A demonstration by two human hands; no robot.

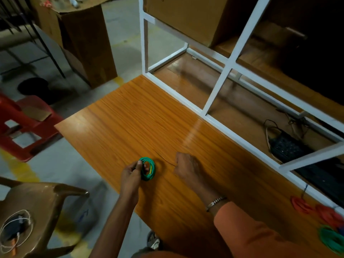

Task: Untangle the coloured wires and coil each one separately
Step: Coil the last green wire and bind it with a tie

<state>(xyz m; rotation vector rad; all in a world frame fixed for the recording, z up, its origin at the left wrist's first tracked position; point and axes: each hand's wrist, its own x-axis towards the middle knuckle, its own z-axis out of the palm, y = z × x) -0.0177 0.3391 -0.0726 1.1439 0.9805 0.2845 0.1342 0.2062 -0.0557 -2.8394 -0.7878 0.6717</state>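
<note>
— Wires at the near right edge: what is seen there?
— Red coils [305, 206] and a second green coil [331, 239] are laid on the wooden table [149, 112], well apart from the hands.

— And the green coil being worked?
— A green coil [148, 168], marked with a short yellow streak, is held just above the near-left part of the table. It is pinched by the curled fingers of the left hand [131, 174].

— The right hand?
— The right hand [186, 167] is clenched, and a thin dark strand [166, 158] is seen running from it toward the coil. Whether the strand is gripped cannot be told.

— Farther back?
— A white metal frame [221, 84] is stood on the table; a dark keyboard [286, 148] is lying behind it.
</note>
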